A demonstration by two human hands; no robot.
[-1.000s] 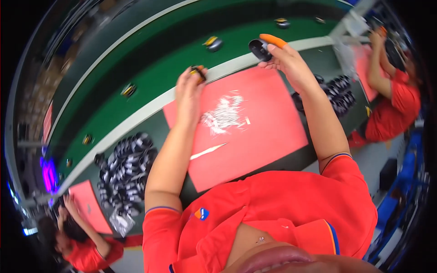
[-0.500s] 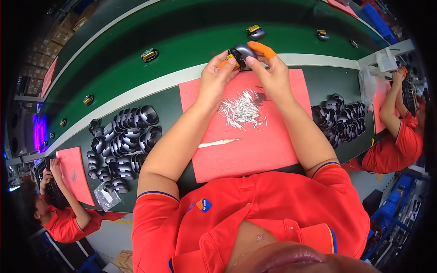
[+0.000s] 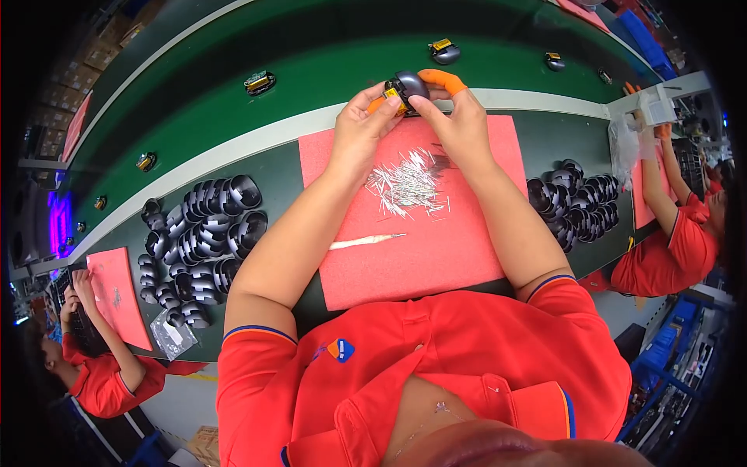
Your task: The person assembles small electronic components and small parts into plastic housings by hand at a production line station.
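Note:
Both my hands hold a small rounded device with a dark grey shell just past the far edge of a pink foam mat. A yellow block shows in its open side. My left hand has thumb and fingers closed on the yellow-block side. My right hand grips the grey shell, its thumb on the near side and an orange-covered finger around the far side. Between my forearms, a loose heap of thin silvery pins lies on the mat. Closer to me rests a pale-handled pointed tool.
Rows of dark curved shells stand left of the mat, and more curved shells stand right. Beyond a pale rail, a green belt carries several part-built devices. Co-workers in red sit at both sides. A clear bag lies near left.
The devices on the belt have shifted rightward. The held device has turned slightly in my hands. At the right, a co-worker's hands have reached up to a white tray. My view has shifted slightly.

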